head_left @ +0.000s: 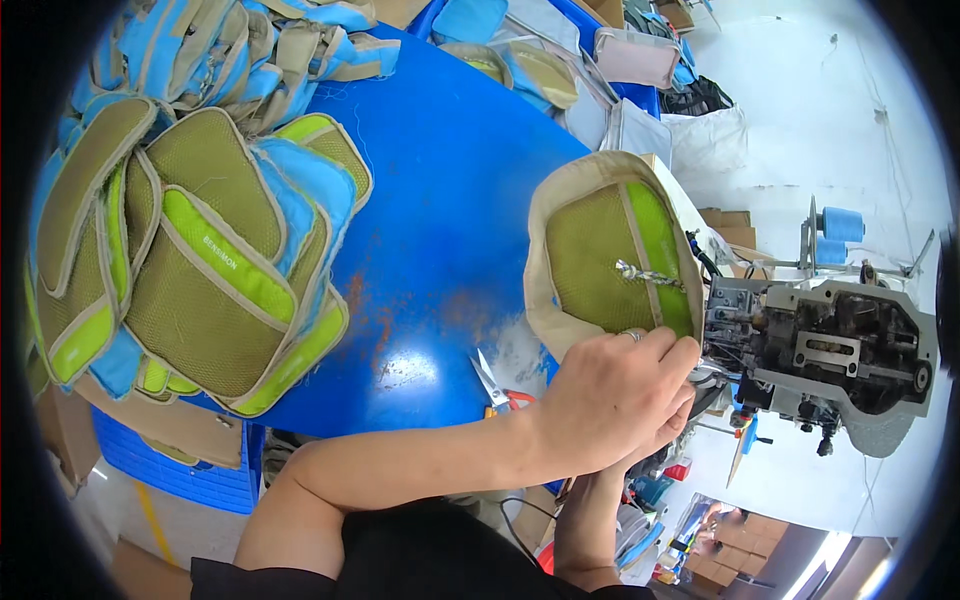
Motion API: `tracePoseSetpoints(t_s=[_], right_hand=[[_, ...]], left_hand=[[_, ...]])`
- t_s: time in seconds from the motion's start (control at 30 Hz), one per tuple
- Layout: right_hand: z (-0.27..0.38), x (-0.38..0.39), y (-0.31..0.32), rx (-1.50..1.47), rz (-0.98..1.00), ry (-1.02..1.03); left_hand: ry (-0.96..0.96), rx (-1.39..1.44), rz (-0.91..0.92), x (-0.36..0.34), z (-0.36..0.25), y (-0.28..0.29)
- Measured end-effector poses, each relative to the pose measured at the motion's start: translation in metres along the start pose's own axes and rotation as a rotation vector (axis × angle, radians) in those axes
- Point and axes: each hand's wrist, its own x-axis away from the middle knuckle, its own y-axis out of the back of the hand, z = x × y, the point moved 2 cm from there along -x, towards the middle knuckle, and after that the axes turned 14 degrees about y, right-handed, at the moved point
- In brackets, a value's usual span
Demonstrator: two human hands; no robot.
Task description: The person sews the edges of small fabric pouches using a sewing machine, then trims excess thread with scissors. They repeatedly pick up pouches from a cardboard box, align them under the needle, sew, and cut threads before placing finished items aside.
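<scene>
An olive mesh fabric piece with a lime band and beige binding rests at the sewing machine, a patterned zip pull lying on it. My left hand is closed on its lower edge beside the machine, with a ring on one finger. My right hand is mostly hidden beneath the left; its curled fingertips show at the piece's lower right corner, and what they hold cannot be made out. Scissors with red and orange handles lie on the blue table left of my hands.
A heap of green, olive and blue fabric pieces covers the table's left, with more blue and beige pieces behind. Bins with pouches stand at the back. Thread cones are beside the machine. A blue crate sits below the table.
</scene>
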Motion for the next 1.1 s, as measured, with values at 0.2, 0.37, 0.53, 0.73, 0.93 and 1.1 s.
tracePoseSetpoints(t_s=[0.2, 0.37, 0.53, 0.73, 0.93, 1.1], right_hand=[[-0.002, -0.006, -0.004, -0.172, -0.088, -0.035], [0.007, -0.017, -0.009, -0.402, -0.04, -0.047], [0.01, -0.017, -0.014, -0.41, -0.097, 0.04], [0.017, -0.015, -0.013, -0.358, -0.123, 0.078], [0.016, -0.018, -0.014, -0.376, -0.145, 0.046], [0.012, -0.016, -0.022, -0.447, -0.149, -0.026]], left_hand=[[0.361, 0.224, 0.319, -0.005, 0.0, 0.004], [0.449, 0.223, 0.361, -0.016, -0.01, 0.002], [0.541, 0.167, 0.387, -0.015, -0.027, 0.002], [0.786, 0.297, 0.502, -0.018, -0.037, 0.007], [0.686, 0.125, 0.434, -0.02, -0.038, 0.002], [0.578, 0.052, 0.372, -0.018, -0.034, -0.007]])
